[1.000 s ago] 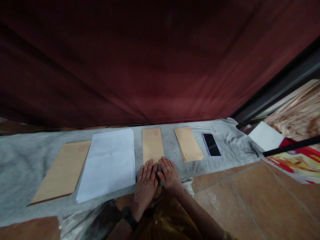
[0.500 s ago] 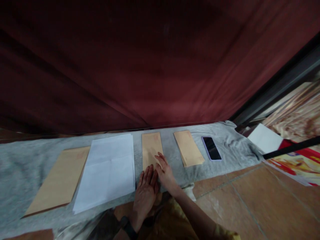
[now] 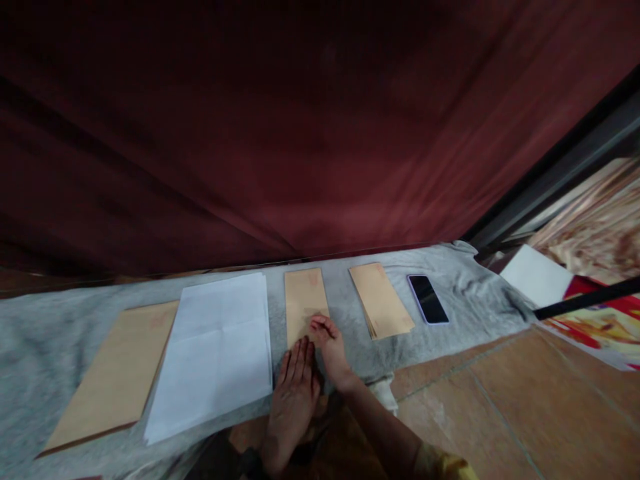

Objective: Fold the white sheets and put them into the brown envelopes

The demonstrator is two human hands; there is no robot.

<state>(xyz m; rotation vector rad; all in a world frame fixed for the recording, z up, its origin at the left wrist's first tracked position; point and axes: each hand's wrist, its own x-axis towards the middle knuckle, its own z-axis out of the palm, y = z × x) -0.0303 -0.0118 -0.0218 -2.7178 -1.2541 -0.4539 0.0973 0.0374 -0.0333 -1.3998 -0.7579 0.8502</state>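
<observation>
A brown paper envelope (image 3: 301, 293) with faint red print lies lengthwise before me on the grey cloth. My left hand (image 3: 295, 387) rests flat across its near end, fingers straight and close together. Over the envelope's right side is my right hand (image 3: 331, 347), its fingers curled in toward the thumb. What those fingers hold, if anything, is hidden. A small stack of similar brown envelopes (image 3: 381, 300) lies to the right. White paper sheets (image 3: 215, 347) are stacked to the left of my left hand.
Larger brown envelopes (image 3: 113, 373) lie at the far left of the grey cloth (image 3: 345, 283). A phone (image 3: 429, 300) sits right of the small envelopes. Behind hangs a dark red curtain (image 3: 310, 147). Tiled floor (image 3: 480, 407) and a printed box (image 3: 600, 320) show at the right.
The fingers of my right hand, stretched out before, have curled in over the envelope. My left hand stays flat at its near end, slightly nearer to me in the picture.
</observation>
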